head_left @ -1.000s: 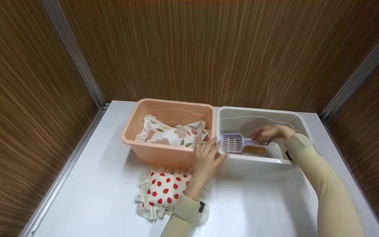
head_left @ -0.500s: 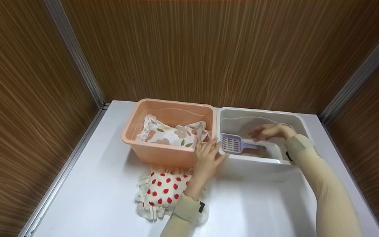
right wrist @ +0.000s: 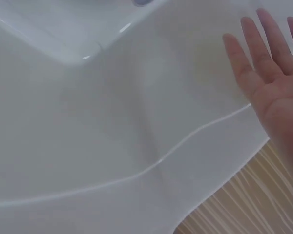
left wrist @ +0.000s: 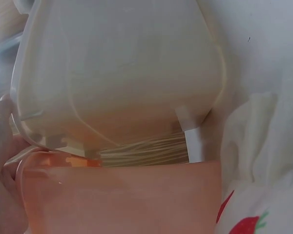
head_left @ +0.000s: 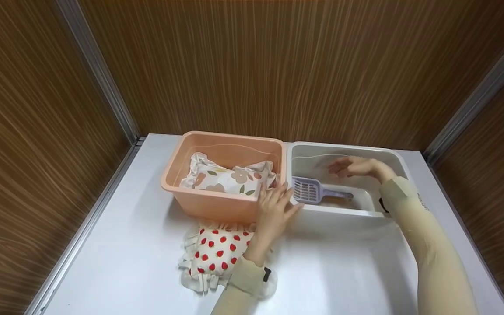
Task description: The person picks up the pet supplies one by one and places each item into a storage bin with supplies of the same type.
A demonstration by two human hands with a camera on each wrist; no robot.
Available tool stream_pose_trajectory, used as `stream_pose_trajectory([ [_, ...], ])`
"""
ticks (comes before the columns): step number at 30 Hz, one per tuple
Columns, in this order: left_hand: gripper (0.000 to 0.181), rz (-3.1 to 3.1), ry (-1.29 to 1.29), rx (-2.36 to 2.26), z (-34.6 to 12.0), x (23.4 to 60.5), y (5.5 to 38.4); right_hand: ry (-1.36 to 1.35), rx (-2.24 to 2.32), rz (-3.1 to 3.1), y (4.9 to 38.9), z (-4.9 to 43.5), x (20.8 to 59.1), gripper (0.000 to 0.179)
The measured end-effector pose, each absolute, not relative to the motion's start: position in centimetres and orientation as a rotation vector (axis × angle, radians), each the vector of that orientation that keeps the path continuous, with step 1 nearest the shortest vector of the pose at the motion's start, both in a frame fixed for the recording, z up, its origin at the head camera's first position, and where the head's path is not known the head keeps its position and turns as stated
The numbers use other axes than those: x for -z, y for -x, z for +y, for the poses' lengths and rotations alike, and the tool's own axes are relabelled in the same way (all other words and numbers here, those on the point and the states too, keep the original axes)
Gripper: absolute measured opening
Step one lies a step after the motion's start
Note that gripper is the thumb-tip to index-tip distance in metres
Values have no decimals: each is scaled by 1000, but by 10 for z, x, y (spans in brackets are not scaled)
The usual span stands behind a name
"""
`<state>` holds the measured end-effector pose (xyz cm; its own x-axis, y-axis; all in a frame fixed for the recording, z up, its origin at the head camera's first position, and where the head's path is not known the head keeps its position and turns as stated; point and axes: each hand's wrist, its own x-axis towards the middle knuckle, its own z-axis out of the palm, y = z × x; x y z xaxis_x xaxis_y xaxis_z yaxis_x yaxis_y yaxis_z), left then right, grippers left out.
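A lavender slotted litter scoop (head_left: 317, 192) lies in the white bin (head_left: 344, 211), its handle towards the right. My right hand (head_left: 355, 167) hovers inside that bin, behind and above the scoop's handle, holding nothing. In the right wrist view the fingers of the right hand (right wrist: 278, 83) are spread beside the bin's wall. My left hand (head_left: 273, 212) rests with extended fingers on the rims where the white bin meets the peach bin (head_left: 217, 208). A ruffled floral cushion (head_left: 225, 178) lies inside the peach bin.
A frilled strawberry-print cushion (head_left: 219, 251) lies on the white table (head_left: 134, 245) in front of the peach bin, partly under the left forearm. Wood-grain panels (head_left: 252, 70) enclose the back and sides. Both bins stand near the back panel.
My right hand has let go of the scoop's handle and lifted back and up from it. The scoop has settled onto the bin's floor. The left hand stays in place.
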<state>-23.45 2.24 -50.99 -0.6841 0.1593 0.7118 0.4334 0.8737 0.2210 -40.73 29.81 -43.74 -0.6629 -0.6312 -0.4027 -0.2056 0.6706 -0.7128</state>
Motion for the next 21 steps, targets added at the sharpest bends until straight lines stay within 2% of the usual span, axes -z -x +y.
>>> stream_pose_trajectory([
  [7, 51, -2360, 429, 491, 22, 510, 234, 693, 881, 2348, 402, 292, 418, 51],
  [21, 50, -2362, 433, 525, 24, 506, 235, 747, 814, 2477, 382, 285, 380, 52],
])
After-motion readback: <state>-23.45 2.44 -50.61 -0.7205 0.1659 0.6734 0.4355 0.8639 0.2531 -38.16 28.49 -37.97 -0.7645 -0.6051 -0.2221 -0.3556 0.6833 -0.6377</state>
